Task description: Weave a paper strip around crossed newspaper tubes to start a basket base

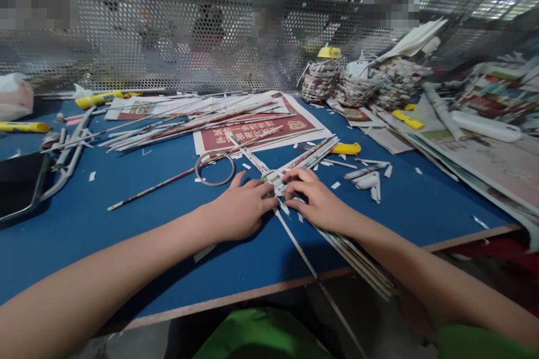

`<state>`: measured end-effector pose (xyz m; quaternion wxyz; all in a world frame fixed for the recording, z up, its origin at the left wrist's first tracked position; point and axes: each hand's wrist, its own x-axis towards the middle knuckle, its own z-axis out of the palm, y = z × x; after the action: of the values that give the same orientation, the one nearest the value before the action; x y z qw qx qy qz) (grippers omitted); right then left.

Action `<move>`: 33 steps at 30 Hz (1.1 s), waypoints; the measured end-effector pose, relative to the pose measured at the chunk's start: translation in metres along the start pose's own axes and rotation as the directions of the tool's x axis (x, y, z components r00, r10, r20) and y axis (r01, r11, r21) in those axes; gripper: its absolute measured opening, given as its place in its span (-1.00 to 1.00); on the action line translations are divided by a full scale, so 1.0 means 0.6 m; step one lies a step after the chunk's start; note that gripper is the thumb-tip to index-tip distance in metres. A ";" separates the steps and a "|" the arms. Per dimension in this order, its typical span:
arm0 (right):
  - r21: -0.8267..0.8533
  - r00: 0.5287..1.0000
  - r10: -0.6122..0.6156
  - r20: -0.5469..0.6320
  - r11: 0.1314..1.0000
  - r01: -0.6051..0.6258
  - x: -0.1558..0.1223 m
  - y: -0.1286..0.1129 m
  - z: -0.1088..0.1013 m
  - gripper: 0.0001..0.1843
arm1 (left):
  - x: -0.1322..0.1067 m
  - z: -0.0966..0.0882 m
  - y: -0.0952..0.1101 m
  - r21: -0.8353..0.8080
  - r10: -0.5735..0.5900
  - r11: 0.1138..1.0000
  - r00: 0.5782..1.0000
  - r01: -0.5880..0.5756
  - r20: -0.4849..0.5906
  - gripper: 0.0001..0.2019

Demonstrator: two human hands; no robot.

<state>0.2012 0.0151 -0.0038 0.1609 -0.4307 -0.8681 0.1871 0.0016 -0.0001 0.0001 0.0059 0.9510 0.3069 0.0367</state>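
Observation:
Several rolled newspaper sticks [320, 154] cross each other in a small woven patch [275, 178] near the middle of the table. My left hand [242, 206] presses on the patch's left side, fingers curled down and thumb held away. From the right, my right hand [315, 197] grips the same crossing with bent fingers; its fingertips partly hide the weave. One thin stick [298, 249] runs from the crossing toward me, past the table edge. More sticks [357, 266] pass beneath my right forearm and also overhang the edge.
Behind my left hand lies a ring [214, 168] over a single stick [154, 188]. A pile of paper sticks [189, 123] rests on newspaper [248, 137]. A yellow-handled knife [346, 148] is beyond the crossing. Woven paper baskets [319, 81] stand before a perforated metal screen [236, 17].

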 end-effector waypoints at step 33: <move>0.062 0.982 -0.176 0.069 0.983 0.172 0.008 0.011 -0.020 -0.88 | 0.003 -0.001 -0.002 0.025 0.004 1.000 1.000 -0.004 0.004 -0.64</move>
<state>0.2082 0.0248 0.0043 0.1561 -0.3414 -0.9023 0.2122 0.0022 0.0016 0.0005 -0.0053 0.9517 0.3055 0.0310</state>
